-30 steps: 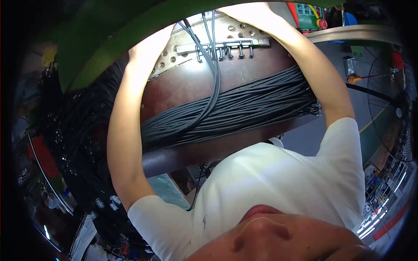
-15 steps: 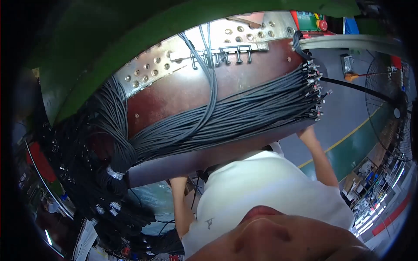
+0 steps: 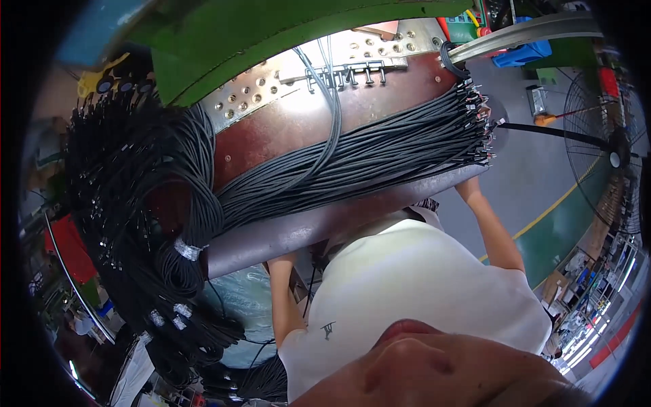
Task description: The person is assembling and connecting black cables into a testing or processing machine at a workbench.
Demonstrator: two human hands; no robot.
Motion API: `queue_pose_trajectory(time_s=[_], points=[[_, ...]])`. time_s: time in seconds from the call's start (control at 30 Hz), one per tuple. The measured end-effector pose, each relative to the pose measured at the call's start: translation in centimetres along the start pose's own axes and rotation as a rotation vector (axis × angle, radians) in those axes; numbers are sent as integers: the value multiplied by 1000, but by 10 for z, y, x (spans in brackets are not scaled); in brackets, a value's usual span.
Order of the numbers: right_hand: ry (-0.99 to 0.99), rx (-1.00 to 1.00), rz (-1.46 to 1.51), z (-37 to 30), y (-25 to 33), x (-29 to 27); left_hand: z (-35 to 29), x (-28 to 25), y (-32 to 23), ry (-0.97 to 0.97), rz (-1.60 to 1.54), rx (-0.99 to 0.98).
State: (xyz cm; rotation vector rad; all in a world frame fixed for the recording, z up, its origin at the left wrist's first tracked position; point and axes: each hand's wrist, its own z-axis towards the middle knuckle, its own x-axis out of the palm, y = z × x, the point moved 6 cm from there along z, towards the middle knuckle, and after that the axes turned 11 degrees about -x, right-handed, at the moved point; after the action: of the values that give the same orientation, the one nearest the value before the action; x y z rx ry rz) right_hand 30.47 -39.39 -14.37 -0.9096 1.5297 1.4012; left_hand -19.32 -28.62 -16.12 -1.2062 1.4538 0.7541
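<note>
A long bundle of black cables (image 3: 352,157) lies across a reddish-brown work board (image 3: 271,146), its stripped, connector-tipped ends (image 3: 480,125) gathered at the right edge. My right hand (image 3: 468,188) is at the board's near right corner, just below those ends; its fingers are hidden by the board's edge. Farther left, my left hand (image 3: 281,259) reaches under the near edge, with only the wrist area showing. What either hand touches cannot be seen. A few loose cables (image 3: 332,129) hang down over the board and across the bundle.
Overhead runs a green machine beam (image 3: 271,51). Behind the board is a perforated metal plate (image 3: 247,95) with a black comb-like rack (image 3: 349,76). Many more black cables (image 3: 115,176) hang at left, some tied with silvery wrap (image 3: 186,249). A fan (image 3: 614,149) stands at right.
The whole view has tilted and shifted, showing more of the hanging cables at left. Both hands stay at the board's near edge, and the bundle lies as before.
</note>
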Motion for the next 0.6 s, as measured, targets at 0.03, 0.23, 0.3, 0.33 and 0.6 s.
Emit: queue_pose_trajectory(time_s=[0.03, 0.23, 0.3, 0.33, 0.6], points=[[112, 65, 1, -2, -6, 9, 7, -5, -6, 16, 5, -6], [107, -50, -221, 0, -9, 14, 37, -40, -30, 130, 36, -45], [157, 40, -196, 13, 8, -8, 27, -53, -34, 176, 50, -72], [204, 135, -172, 23, 23, -30, 23, -62, -41, 179, 51, -84], [406, -360, 676, 129, 167, -158, 54, -187, -192, 736, -959, 490]])
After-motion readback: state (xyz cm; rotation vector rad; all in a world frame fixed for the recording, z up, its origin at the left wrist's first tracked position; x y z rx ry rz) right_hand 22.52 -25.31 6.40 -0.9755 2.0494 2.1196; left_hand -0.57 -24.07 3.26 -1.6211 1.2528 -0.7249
